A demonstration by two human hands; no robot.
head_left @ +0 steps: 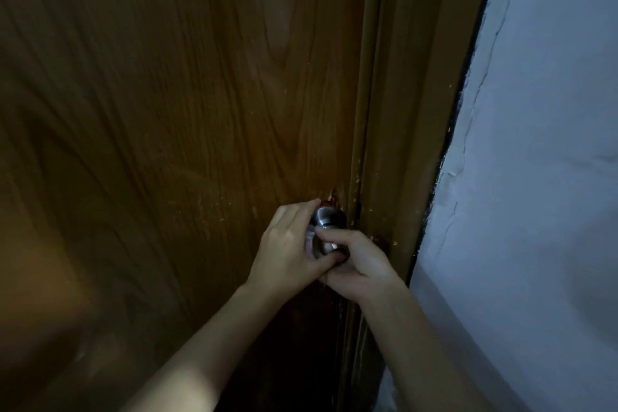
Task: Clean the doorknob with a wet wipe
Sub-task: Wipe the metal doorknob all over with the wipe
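Note:
A round brushed-metal doorknob [329,218] sits at the right edge of a brown wooden door [174,117]. My left hand [290,251] wraps around the knob from the left, fingers over its top and thumb under it. My right hand [359,264] closes on the knob from below right, with its thumb pressed on the knob's front. A small pale patch between my left fingers and the knob may be the wet wipe [310,237]; the dim light and my fingers hide most of it.
The wooden door frame [401,130] runs down just right of the knob, and the door is closed against it. A pale cracked wall [535,157] fills the right side. The scene is dim.

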